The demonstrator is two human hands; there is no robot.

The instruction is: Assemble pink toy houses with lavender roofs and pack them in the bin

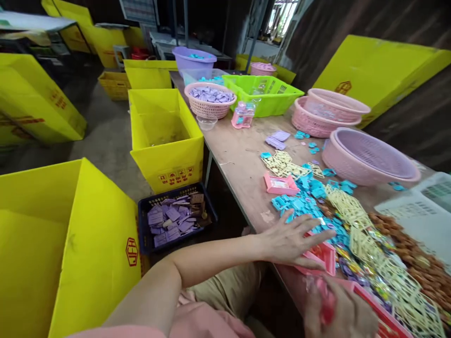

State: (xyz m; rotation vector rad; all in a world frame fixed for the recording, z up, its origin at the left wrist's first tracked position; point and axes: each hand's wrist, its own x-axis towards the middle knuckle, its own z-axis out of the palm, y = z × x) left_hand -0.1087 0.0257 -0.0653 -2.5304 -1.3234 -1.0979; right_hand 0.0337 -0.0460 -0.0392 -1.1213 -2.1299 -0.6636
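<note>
Head view: a pink rectangular plastic tray (322,256) at the near edge of the wooden table (239,155), under the left hand (289,239).
The left hand lies flat, fingers spread, on that tray and the heap of small blue plastic pieces (303,204) beside it; the right hand (338,312), blurred, is curled round something red, grip unclear; cream plastic lattice frames (352,211) crowd the right; a second small pink tray (281,184) sits beyond; pink round baskets (369,157) behind; a yellow box (164,136) stands on the floor.
</note>
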